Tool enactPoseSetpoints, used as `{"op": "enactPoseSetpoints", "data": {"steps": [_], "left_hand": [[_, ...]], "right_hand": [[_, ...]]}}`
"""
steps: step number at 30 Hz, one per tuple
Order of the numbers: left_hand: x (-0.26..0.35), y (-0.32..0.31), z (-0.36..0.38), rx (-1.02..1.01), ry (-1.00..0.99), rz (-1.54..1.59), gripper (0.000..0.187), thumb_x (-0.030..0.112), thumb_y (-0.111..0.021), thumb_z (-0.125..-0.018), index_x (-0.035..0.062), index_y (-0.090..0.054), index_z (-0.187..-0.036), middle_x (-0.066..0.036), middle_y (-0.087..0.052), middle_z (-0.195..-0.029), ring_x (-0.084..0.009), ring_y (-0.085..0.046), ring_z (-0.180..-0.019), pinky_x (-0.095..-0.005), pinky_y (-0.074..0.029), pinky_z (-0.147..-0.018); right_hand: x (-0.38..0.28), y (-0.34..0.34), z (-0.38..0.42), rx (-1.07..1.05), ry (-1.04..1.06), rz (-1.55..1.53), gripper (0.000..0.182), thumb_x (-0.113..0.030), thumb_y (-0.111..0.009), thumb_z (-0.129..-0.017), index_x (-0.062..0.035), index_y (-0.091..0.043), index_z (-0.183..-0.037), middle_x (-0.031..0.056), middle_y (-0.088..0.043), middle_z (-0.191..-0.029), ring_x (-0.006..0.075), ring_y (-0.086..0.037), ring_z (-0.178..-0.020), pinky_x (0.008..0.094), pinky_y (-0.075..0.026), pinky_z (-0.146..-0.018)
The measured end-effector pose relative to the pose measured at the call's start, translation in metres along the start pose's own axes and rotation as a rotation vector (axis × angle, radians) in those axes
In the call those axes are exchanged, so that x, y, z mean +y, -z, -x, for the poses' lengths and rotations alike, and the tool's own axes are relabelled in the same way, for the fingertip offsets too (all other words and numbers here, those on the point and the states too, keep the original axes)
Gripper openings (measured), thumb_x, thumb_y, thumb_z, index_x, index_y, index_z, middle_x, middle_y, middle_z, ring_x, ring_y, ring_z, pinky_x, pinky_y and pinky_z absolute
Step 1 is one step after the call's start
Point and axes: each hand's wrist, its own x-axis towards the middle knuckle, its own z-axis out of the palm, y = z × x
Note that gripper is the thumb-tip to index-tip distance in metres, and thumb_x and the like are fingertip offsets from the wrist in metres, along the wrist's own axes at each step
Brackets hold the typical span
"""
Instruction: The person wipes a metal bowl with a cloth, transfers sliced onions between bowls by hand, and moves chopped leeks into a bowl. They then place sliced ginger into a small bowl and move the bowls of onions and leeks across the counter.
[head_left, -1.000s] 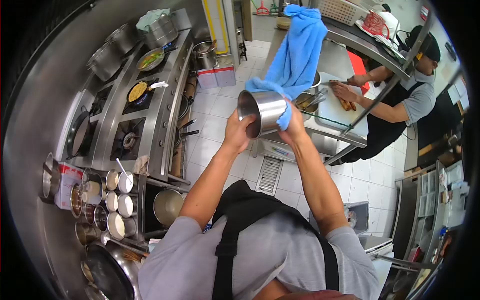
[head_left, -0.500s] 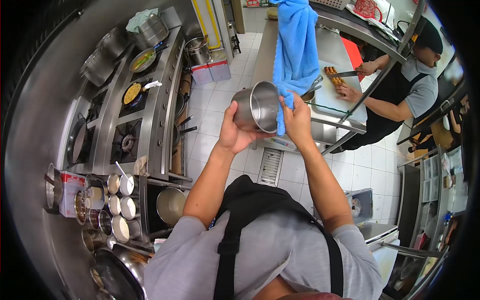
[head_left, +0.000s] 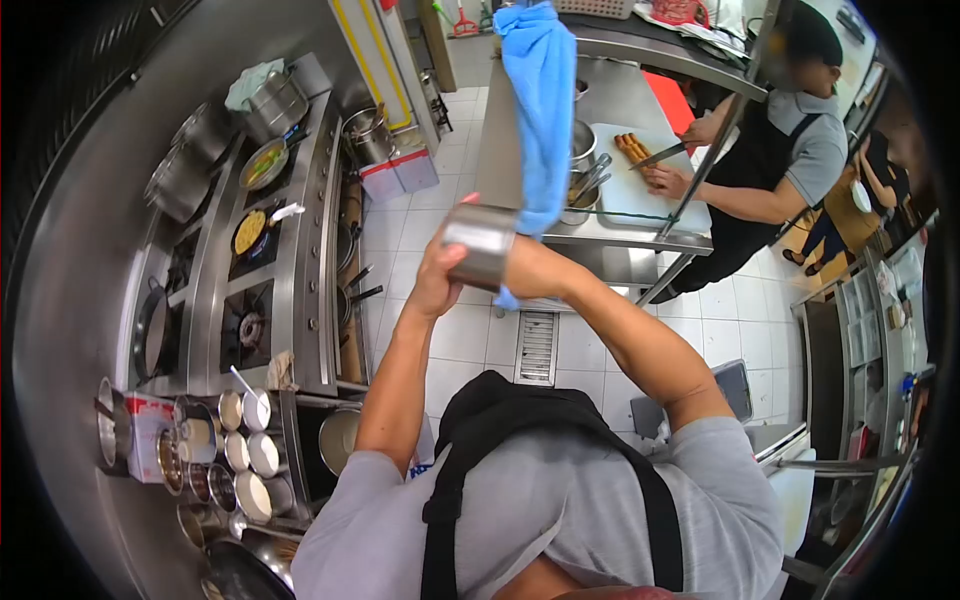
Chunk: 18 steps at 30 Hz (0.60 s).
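Gripping steel pot (head_left: pixel 481 256), left hand (head_left: pixel 437 280); blue towel (head_left: pixel 537 110) hides right hand.

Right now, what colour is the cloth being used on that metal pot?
Bright blue. The cloth hangs over the steel pot; it shows best in the head view.

Stove (head_left: pixel 245 260) left, prep table (head_left: pixel 640 225) right, floor drain (head_left: pixel 537 347) between.
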Motion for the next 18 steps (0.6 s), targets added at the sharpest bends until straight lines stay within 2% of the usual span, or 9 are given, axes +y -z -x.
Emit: {"op": "enactPoseSetpoints", "data": {"steps": [2, 5, 6, 9, 11, 13, 14, 17, 18], "left_hand": [[-0.002, 0.007, 0.007, 0.093, 0.044, 0.132, 0.088, 0.051, -0.062, -0.084, 0.0126, -0.032, -0.158, -0.011, -0.051, -0.146, -0.0254, -0.051, -0.134, -0.0426, -0.042, -0.112], [-0.005, 0.005, 0.008, 0.066, 0.096, 0.202, 0.087, 0.054, -0.059, -0.086, 0.0151, -0.031, -0.158, -0.010, -0.049, -0.150, -0.0278, -0.050, -0.136, -0.0447, -0.042, -0.112], [-0.013, 0.010, 0.005, 0.040, 0.020, 0.170, 0.083, 0.056, -0.053, -0.090, 0.0159, -0.031, -0.159, -0.010, -0.048, -0.152, -0.0298, -0.049, -0.138, -0.0466, -0.043, -0.112], [-0.010, 0.025, 0.005, 0.094, 0.053, 0.117, 0.077, 0.057, -0.047, -0.094, 0.0157, -0.033, -0.157, -0.010, -0.048, -0.152, -0.0309, -0.049, -0.137, -0.0509, -0.043, -0.110], [-0.011, 0.043, 0.010, 0.305, 0.165, 0.288, 0.080, 0.068, -0.040, -0.093, 0.0153, -0.040, -0.153, -0.011, -0.050, -0.150, -0.0338, -0.050, -0.136, -0.0584, -0.043, -0.107], [0.000, 0.053, 0.021, 0.385, 0.200, 0.351, 0.082, 0.071, -0.041, -0.091, 0.0144, -0.044, -0.150, -0.013, -0.048, -0.151, -0.0390, -0.047, -0.137, -0.0612, -0.037, -0.112], [-0.001, 0.050, 0.024, 0.386, 0.250, 0.325, 0.085, 0.073, -0.041, -0.089, 0.0151, -0.043, -0.151, -0.012, -0.048, -0.152, -0.0386, -0.047, -0.137, -0.0603, -0.039, -0.110], [-0.016, 0.038, 0.025, 0.320, 0.376, 0.290, 0.092, 0.078, -0.042, -0.086, 0.0161, -0.040, -0.154, -0.012, -0.050, -0.150, -0.0387, -0.048, -0.136, -0.0593, -0.043, -0.106], [-0.020, 0.025, 0.021, 0.221, 0.339, 0.283, 0.091, 0.078, -0.044, -0.087, 0.0162, -0.041, -0.153, -0.011, -0.052, -0.148, -0.0381, -0.049, -0.135, -0.0600, -0.043, -0.105]], "right_hand": [[-0.002, 0.003, -0.006, -0.001, -0.457, -0.849, 0.035, -0.017, -0.060, -0.099, -0.0096, -0.059, -0.133, 0.0076, -0.064, -0.126, 0.0189, -0.064, -0.111, 0.0346, -0.052, -0.096], [0.004, -0.012, 0.005, 0.240, -0.576, -0.959, 0.035, -0.021, -0.055, -0.103, -0.0088, -0.059, -0.136, 0.0041, -0.063, -0.123, 0.0126, -0.062, -0.108, 0.0333, -0.052, -0.094], [-0.012, -0.012, 0.007, 0.078, -0.451, -0.642, 0.034, -0.016, -0.059, -0.097, -0.0077, -0.064, -0.130, 0.0097, -0.069, -0.115, 0.0178, -0.067, -0.105, 0.0350, -0.055, -0.090], [-0.013, 0.026, 0.020, -0.339, -0.184, 0.146, 0.030, -0.009, -0.061, -0.089, -0.0066, -0.070, -0.118, 0.0171, -0.072, -0.105, 0.0264, -0.070, -0.101, 0.0402, -0.057, -0.084], [-0.050, 0.070, 0.013, -0.429, -0.454, 0.653, 0.030, -0.002, -0.061, -0.081, -0.0025, -0.071, -0.109, 0.0217, -0.071, -0.100, 0.0357, -0.070, -0.097, 0.0425, -0.055, -0.086], [-0.035, 0.101, 0.026, 0.128, -0.264, 0.656, 0.031, 0.008, -0.058, -0.079, -0.0010, -0.071, -0.107, 0.0212, -0.072, -0.097, 0.0379, -0.070, -0.093, 0.0441, -0.055, -0.084], [-0.039, 0.111, 0.021, 0.172, -0.295, 0.686, 0.021, -0.002, -0.060, -0.087, -0.0011, -0.070, -0.105, 0.0210, -0.070, -0.102, 0.0411, -0.068, -0.097, 0.0456, -0.054, -0.086], [-0.064, 0.085, 0.005, 0.182, -0.043, 0.386, 0.021, -0.002, -0.063, -0.086, 0.0001, -0.068, -0.107, 0.0200, -0.068, -0.105, 0.0411, -0.066, -0.100, 0.0437, -0.054, -0.088], [-0.060, 0.071, 0.001, 0.057, 0.054, 0.335, 0.022, -0.003, -0.066, -0.085, 0.0003, -0.067, -0.107, 0.0180, -0.067, -0.106, 0.0411, -0.066, -0.098, 0.0439, -0.053, -0.087]]}}
